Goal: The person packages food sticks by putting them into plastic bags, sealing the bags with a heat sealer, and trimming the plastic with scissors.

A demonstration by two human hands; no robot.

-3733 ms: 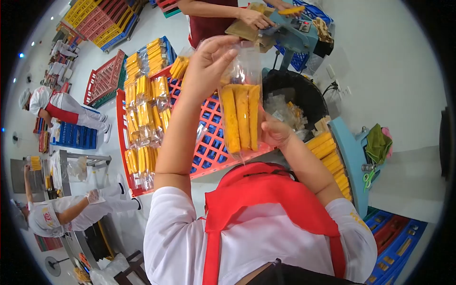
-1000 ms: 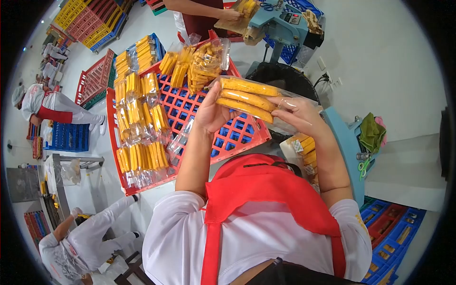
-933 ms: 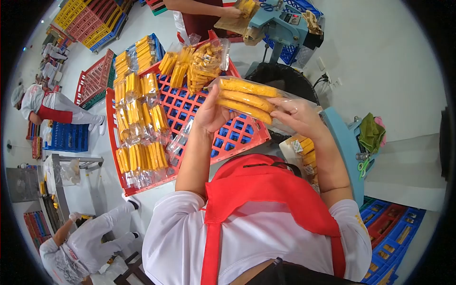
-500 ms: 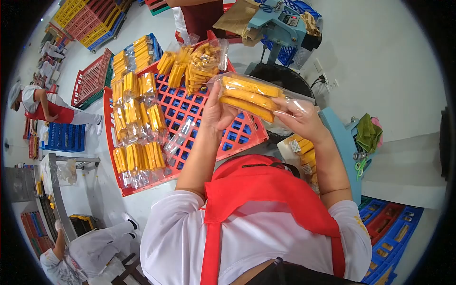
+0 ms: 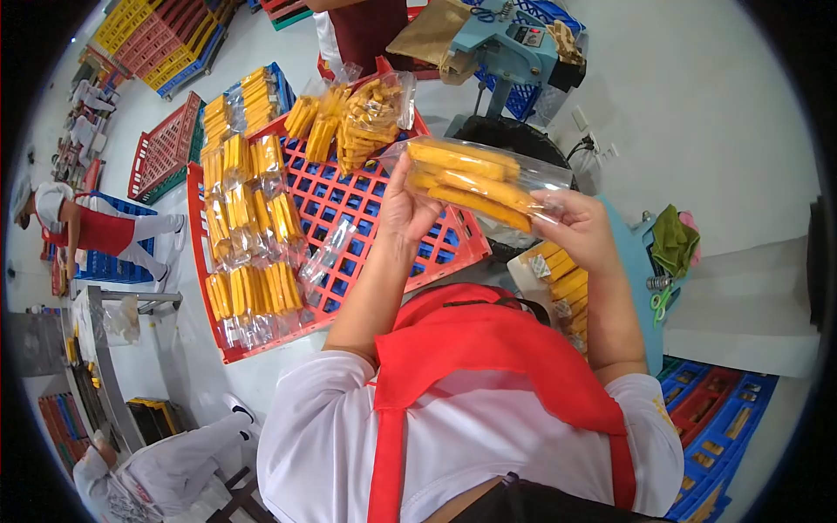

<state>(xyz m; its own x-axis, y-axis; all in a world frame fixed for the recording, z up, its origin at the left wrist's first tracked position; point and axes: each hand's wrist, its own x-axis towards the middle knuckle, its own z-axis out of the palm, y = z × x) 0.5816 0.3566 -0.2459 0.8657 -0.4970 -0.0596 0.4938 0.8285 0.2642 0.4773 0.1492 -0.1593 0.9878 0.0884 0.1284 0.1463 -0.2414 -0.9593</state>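
On my feed, the clear bag (image 5: 545, 166), upright between my hands at first, now lies crosswise. I've brought my left hand (image 5: 410, 209) down from its top to one end, and my right hand (image 5: 577, 228) has just drawn farther outward. Inside, the lowest of the yellow sticks (image 5: 488, 207) has slid toward that right hand. The co-worker in maroon (image 5: 373, 33) has taken both hands out of my view, leaving the brown bag (image 5: 429, 37) by the blue machine (image 5: 506, 50)

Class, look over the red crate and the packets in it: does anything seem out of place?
Yes: a clear bag lies slanted on the crate. It looks empty, while the packets beside it are filled and lined up.
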